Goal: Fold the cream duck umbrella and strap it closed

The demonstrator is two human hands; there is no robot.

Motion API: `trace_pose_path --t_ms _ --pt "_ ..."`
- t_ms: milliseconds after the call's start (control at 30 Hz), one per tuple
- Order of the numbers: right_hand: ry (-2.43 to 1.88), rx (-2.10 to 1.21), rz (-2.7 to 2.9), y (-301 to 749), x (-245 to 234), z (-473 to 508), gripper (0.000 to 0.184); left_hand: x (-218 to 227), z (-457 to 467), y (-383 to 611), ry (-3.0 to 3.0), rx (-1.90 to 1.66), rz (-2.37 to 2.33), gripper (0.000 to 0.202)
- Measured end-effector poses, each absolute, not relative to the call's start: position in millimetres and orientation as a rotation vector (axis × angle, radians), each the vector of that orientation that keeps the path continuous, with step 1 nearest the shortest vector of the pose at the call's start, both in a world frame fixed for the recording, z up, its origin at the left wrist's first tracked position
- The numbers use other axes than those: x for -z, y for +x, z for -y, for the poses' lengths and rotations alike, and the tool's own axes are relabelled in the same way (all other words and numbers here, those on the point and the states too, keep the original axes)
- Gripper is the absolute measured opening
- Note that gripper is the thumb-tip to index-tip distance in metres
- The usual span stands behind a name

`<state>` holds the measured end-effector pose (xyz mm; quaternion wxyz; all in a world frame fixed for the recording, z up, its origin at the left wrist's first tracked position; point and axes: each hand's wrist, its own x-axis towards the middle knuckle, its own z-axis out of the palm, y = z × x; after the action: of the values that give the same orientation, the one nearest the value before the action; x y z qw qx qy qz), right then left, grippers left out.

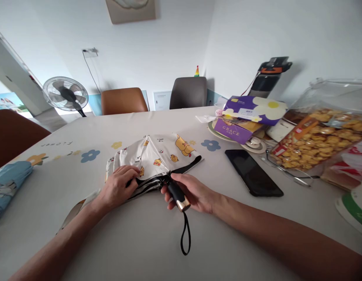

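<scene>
A folded white umbrella (157,154) printed with yellow cartoon ducks lies on the table in front of me. My right hand (192,193) is wrapped round its black handle with a gold end (179,197); a black wrist strap (185,236) trails toward me. My left hand (119,185) rests on the gathered canopy folds, fingers curled and pinching the fabric.
A black phone (252,171) lies right of the umbrella. Beyond it are purple boxes (242,117), a clear tub of snacks (324,128), glasses (289,169) and a dark bottle (268,78). A blue bundle (8,183) sits at the left edge. Chairs (123,100) and a fan (65,93) stand behind the table.
</scene>
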<state>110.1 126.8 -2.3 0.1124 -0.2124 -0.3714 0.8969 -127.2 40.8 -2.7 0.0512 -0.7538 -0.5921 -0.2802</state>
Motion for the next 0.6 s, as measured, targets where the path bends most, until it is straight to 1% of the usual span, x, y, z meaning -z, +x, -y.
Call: trace_pose_path --t_ms 100,167,233,300,367,433,500,600 --pt "-0.617 -2.711 1.017 109.4 -0.2 -129.5 0.049 1.2 -38.9 -122.8 -2.37 0.796 1.688 0.019" --pt "-0.612 -2.748 1.048 109.4 -1.8 -130.7 0.053 -2.5 -37.5 -119.3 -2.435 0.745 1.641 0.02" --pt "-0.624 -2.759 1.109 109.5 -3.1 -130.9 0.048 -5.7 -36.6 -116.4 -2.489 0.697 1.631 0.02" --pt "-0.646 -2.745 1.154 109.4 -4.1 -129.8 0.038 -6.9 -35.9 -114.6 -2.512 0.663 1.64 0.02" --pt "-0.688 -2.703 1.196 109.0 -5.4 -127.8 0.03 -6.4 -35.2 -114.2 -2.512 0.652 1.655 0.019" --pt "-0.748 -2.631 1.257 108.3 -6.6 -125.3 0.026 -6.1 -33.8 -114.4 -2.486 0.673 1.714 0.018" --pt "-0.79 -2.563 1.33 107.3 -7.1 -122.4 0.027 -8.0 -31.7 -113.8 -2.425 0.748 1.78 0.026" --pt "-0.801 -2.467 1.407 105.1 -6.0 -115.5 0.025 -15.4 -28.0 -109.2 -2.391 0.81 1.764 0.051"
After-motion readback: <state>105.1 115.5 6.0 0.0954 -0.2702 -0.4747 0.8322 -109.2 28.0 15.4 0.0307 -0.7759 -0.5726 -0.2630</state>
